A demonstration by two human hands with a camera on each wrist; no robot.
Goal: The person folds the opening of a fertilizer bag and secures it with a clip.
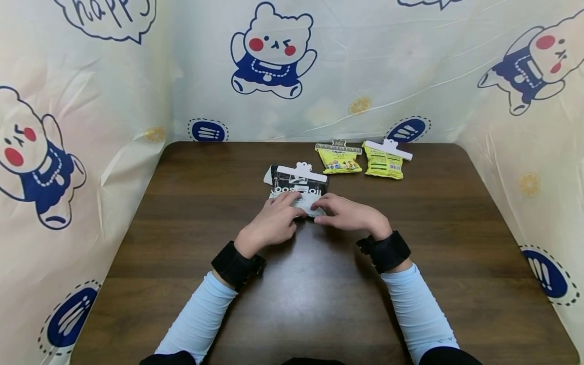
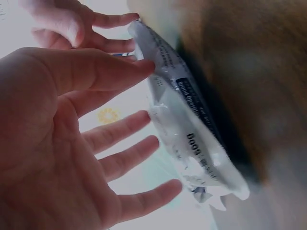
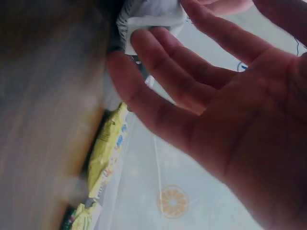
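Observation:
A black-and-white printed pouch point(image 1: 310, 190) lies flat on the table in front of both hands, with a white clip point(image 1: 302, 173) across its far end. My left hand point(image 1: 272, 221) rests its fingertips on the near left part of the pouch, fingers extended. In the left wrist view, the thumb and spread fingers lie along the printed face of the pouch point(image 2: 196, 139). My right hand point(image 1: 349, 212) touches the right edge with loosely bent fingers. From the right wrist, the fingertips meet the side of the pouch point(image 3: 156, 12), and the thumb is mostly out of view.
Behind and to the right lie two small yellow snack bags, the left one point(image 1: 339, 162) under a clear clip point(image 1: 338, 148) and the right one point(image 1: 384, 164) under a white clip point(image 1: 388, 148). A printed curtain point(image 1: 182, 76) encloses the back and sides of the brown table point(image 1: 182, 228).

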